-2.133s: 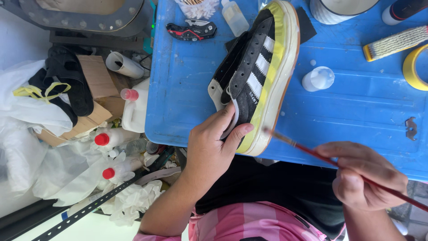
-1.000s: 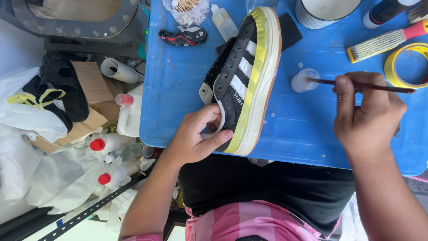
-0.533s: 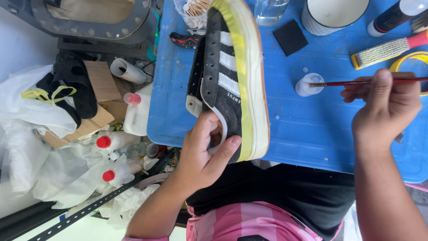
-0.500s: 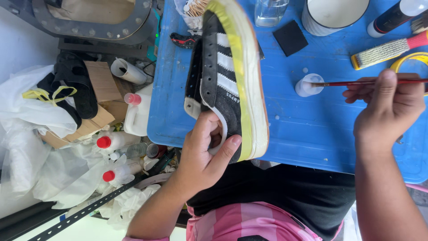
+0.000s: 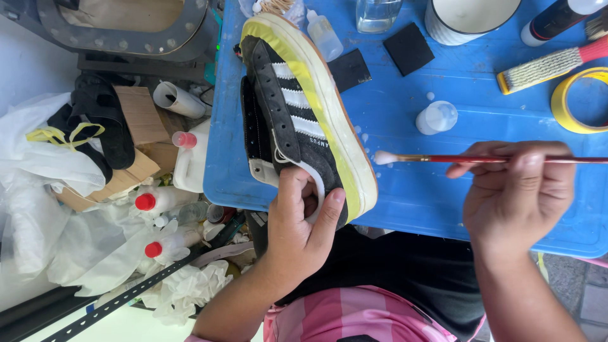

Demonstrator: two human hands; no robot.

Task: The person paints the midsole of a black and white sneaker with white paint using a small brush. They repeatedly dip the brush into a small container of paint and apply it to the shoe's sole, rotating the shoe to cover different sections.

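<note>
The left hand [image 5: 301,231] grips the heel of a black suede sneaker [image 5: 297,107], thumb on the outside and fingers curled into the collar. The sneaker lies on its side over the near-left part of the blue plastic tabletop [image 5: 481,209], toe pointing away. It has three white stripes and a thick cream sole with a yellowed band along its edge.

The right hand [image 5: 516,196] pinches a thin red-handled brush [image 5: 481,159] between thumb and fingers. The brush lies level, and its tip, loaded with white paste, hangs just beside the sole without clearly touching it. The handle's far end is cut off by the frame.

A small white cap [image 5: 437,117] sits near the tip, ringed by white droplets. Two black square sponges [image 5: 410,49] lie farther back, by a small clear squeeze bottle [image 5: 324,35]. A glass, a white cup and a dark tube are cropped at the top. A bristle scrubbing brush [image 5: 544,66] and a yellow tape roll [image 5: 577,101] sit at the right.

On the floor to the left lie three red-capped bottles [image 5: 166,199], crumpled white plastic and cardboard.
</note>
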